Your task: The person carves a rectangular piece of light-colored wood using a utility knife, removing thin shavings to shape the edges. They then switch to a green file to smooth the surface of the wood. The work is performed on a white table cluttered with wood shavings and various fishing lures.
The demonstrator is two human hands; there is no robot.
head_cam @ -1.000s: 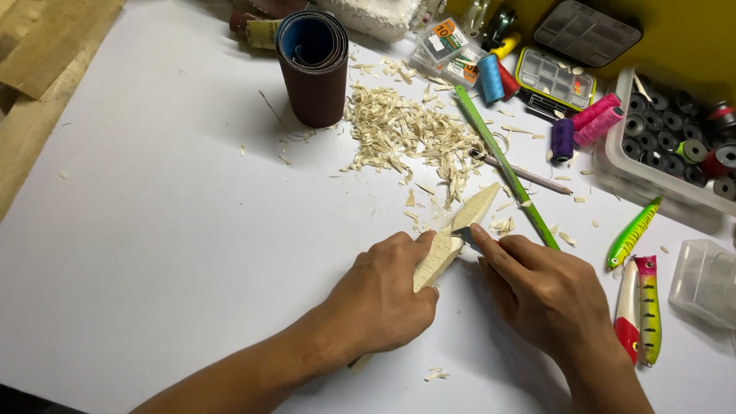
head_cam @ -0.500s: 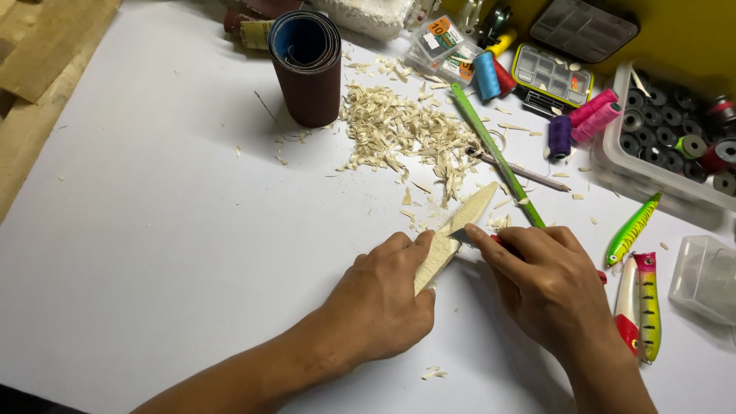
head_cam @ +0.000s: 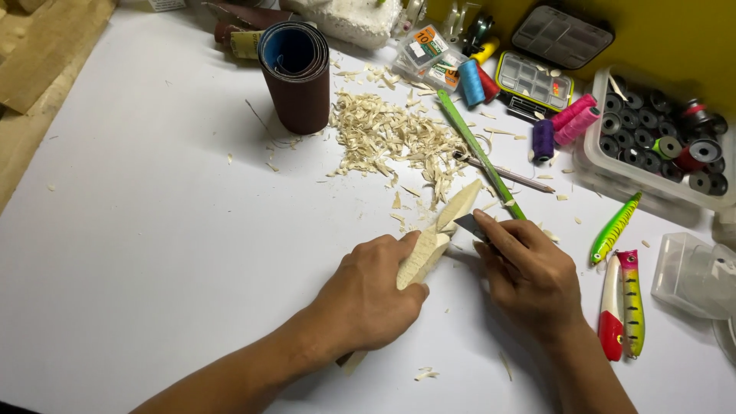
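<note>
Near the table's (head_cam: 138, 230) front edge, the left hand (head_cam: 368, 299) grips a carved wooden blank (head_cam: 437, 238), fingers wrapped around it. Just beside, the right hand (head_cam: 529, 272) pinches a blade (head_cam: 469, 225) against the wood. Shavings (head_cam: 391, 138) lie behind, toward the back edge.

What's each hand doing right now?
Left hand: closed around the wooden piece.
Right hand: closed, pinching a blade against the wood.

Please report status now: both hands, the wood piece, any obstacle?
Left hand grips carved wooden lure blank. Right hand holds blade against blank. Shavings pile and green stick just beyond; nothing blocks.
</note>
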